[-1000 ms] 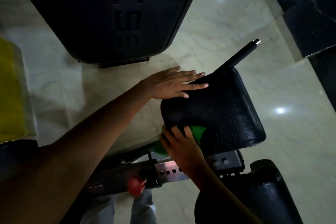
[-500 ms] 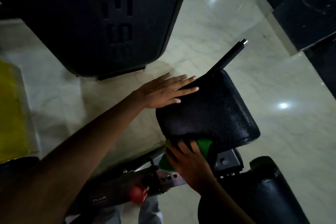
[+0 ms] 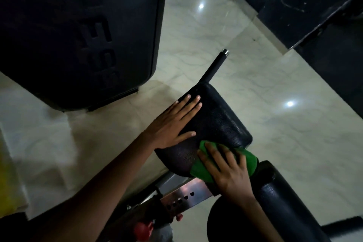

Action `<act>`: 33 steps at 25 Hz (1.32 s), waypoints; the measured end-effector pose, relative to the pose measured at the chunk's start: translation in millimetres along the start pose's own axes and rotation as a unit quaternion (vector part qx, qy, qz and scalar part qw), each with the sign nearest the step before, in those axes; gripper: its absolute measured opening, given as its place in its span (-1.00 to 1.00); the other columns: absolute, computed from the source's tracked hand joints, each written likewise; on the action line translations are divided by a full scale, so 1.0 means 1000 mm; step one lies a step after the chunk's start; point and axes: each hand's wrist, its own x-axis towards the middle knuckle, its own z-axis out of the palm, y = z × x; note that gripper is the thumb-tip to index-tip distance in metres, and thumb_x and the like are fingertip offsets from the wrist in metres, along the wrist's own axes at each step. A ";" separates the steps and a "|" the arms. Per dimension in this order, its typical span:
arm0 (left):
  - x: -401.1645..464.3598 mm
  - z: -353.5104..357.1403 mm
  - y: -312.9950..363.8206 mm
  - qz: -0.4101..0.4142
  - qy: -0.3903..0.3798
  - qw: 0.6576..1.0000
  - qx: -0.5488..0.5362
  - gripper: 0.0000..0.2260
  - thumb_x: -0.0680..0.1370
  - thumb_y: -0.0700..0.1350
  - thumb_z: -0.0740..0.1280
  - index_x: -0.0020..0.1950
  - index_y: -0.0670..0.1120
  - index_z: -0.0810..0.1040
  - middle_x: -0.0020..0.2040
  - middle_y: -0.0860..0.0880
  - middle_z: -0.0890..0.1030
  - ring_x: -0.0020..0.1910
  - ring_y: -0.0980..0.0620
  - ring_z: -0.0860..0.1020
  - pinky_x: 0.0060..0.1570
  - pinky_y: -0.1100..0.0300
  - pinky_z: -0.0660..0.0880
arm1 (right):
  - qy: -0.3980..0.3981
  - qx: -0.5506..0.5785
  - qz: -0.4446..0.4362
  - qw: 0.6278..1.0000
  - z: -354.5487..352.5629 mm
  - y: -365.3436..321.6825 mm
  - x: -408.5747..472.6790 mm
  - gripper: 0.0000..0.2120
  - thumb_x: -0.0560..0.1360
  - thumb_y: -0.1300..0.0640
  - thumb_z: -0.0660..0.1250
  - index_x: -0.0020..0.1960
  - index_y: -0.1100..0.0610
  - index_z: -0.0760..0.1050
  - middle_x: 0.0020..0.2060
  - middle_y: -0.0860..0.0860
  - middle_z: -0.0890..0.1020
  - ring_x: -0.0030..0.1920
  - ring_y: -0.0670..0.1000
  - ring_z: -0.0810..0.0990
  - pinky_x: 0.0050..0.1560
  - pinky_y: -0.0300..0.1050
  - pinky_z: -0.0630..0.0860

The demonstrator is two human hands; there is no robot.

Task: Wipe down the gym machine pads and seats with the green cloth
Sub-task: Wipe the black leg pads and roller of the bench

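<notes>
Head view looks straight down on a black padded seat (image 3: 216,122) whose grained surface tilts toward the lower left. The left hand (image 3: 172,124) lies flat on the seat's left half, fingers (image 3: 191,104) straight and released, their tips just short of the far rounded edge. The right hand (image 3: 225,169) presses the green cloth (image 3: 247,161) against the seat's near edge, fingers spread and lightly curved over the fabric (the cloth bulges out past the hand on the right side and wraps a little over the rim). Just beside the cloth, at lower right, sits a second black pad (image 3: 280,202), nearly touching it. A steel bracket (image 3: 188,194) with a row of holes runs under the seat's near edge, a red knob (image 3: 143,230) below it. A black handle bar (image 3: 215,67) sticks out beyond the far edge. Pale marble floor (image 3: 275,104) lies open to the right; a large dark machine housing (image 3: 78,31) stands to the left.
</notes>
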 end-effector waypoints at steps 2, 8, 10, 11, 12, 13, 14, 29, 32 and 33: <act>0.000 -0.002 0.006 -0.006 -0.010 1.000 0.009 -0.31 0.59 0.21 0.09 0.57 -0.09 -0.09 0.58 -0.02 -0.15 0.54 -0.02 -0.18 0.49 0.00 0.05 | -0.005 0.004 0.040 0.999 -0.005 0.019 0.009 -0.46 0.37 0.05 0.25 0.36 0.02 0.35 0.31 0.07 0.40 0.09 0.16 0.40 -0.01 0.05 0.28; 0.012 -0.015 0.014 0.038 -0.019 0.999 0.032 -0.35 0.58 0.21 0.10 0.56 -0.10 0.05 0.57 -0.10 0.02 0.54 -0.08 -0.03 0.48 -0.07 0.12 | 0.106 0.226 0.429 0.868 -0.011 0.042 0.037 -0.36 0.19 0.13 0.20 0.29 0.14 0.46 0.15 0.10 0.52 0.07 0.14 0.43 0.02 -0.04 0.37; 0.021 -0.015 0.024 0.100 -0.031 0.993 0.057 -0.37 0.58 0.19 0.11 0.56 -0.06 0.06 0.57 -0.09 0.04 0.54 -0.09 0.00 0.48 -0.04 0.08 | 0.186 0.310 0.586 0.725 -0.010 0.032 0.036 -0.37 0.21 0.13 0.20 0.29 0.21 0.43 0.11 0.14 0.50 0.10 0.18 0.45 0.16 0.03 0.40; 0.024 -0.014 0.029 0.116 -0.036 0.991 0.063 -0.37 0.58 0.18 0.12 0.56 -0.05 0.05 0.57 -0.09 0.04 0.54 -0.10 0.00 0.47 -0.03 0.08 | 0.204 0.324 0.640 0.666 -0.010 0.021 0.036 -0.37 0.23 0.15 0.21 0.31 0.22 0.40 0.12 0.15 0.48 0.13 0.18 0.45 0.21 0.07 0.38; 0.027 -0.013 0.031 0.123 -0.038 0.990 0.064 -0.38 0.58 0.18 0.12 0.56 -0.05 0.05 0.57 -0.08 0.03 0.54 -0.10 0.00 0.47 -0.03 0.08 | 0.213 0.333 0.674 0.624 -0.010 0.006 0.035 -0.36 0.25 0.19 0.23 0.34 0.23 0.36 0.13 0.16 0.45 0.16 0.16 0.43 0.26 0.07 0.35; 0.029 -0.011 0.032 0.124 -0.037 0.990 0.064 -0.38 0.58 0.17 0.12 0.56 -0.06 0.06 0.57 -0.08 0.03 0.54 -0.10 0.00 0.46 -0.04 0.07 | 0.218 0.347 0.692 0.594 -0.009 -0.013 0.034 -0.35 0.26 0.24 0.26 0.36 0.25 0.32 0.14 0.15 0.42 0.19 0.14 0.40 0.31 0.00 0.30; 0.030 -0.010 0.031 0.125 -0.034 0.989 0.066 -0.38 0.58 0.17 0.12 0.56 -0.06 0.07 0.57 -0.09 0.04 0.54 -0.12 0.02 0.46 -0.05 0.07 | 0.213 0.369 0.701 0.572 -0.008 -0.037 0.033 -0.34 0.27 0.27 0.28 0.38 0.26 0.28 0.15 0.14 0.40 0.22 0.12 0.37 0.33 -0.09 0.25; 0.034 -0.003 0.003 0.204 -0.022 0.977 0.055 -0.41 0.61 0.18 0.08 0.56 -0.07 0.07 0.57 -0.10 0.03 0.54 -0.10 -0.04 0.49 -0.02 -0.07 | 0.143 0.446 0.728 0.500 -0.001 -0.130 0.018 -0.44 0.29 0.19 0.22 0.29 0.24 0.29 0.04 0.14 0.51 0.07 0.11 0.51 0.16 0.06 0.46; 0.032 -0.003 -0.001 0.215 -0.018 0.975 0.047 -0.42 0.62 0.15 0.10 0.56 -0.07 0.09 0.56 -0.11 0.05 0.55 -0.10 -0.03 0.49 -0.01 -0.06 | 0.109 0.456 0.738 0.485 -0.002 -0.128 0.005 -0.66 0.40 0.23 0.30 0.13 0.03 0.34 -0.10 0.04 0.54 -0.03 0.14 0.56 0.03 0.02 0.50; 0.028 -0.002 -0.003 0.212 -0.013 0.976 0.045 -0.43 0.62 0.14 0.10 0.56 -0.06 0.09 0.56 -0.10 0.05 0.55 -0.10 -0.03 0.49 0.00 -0.06 | 0.119 0.453 0.735 0.490 -0.006 -0.121 0.003 -0.66 0.39 0.23 0.31 0.08 -0.04 0.35 -0.12 0.02 0.55 -0.04 0.13 0.57 0.00 -0.01 0.51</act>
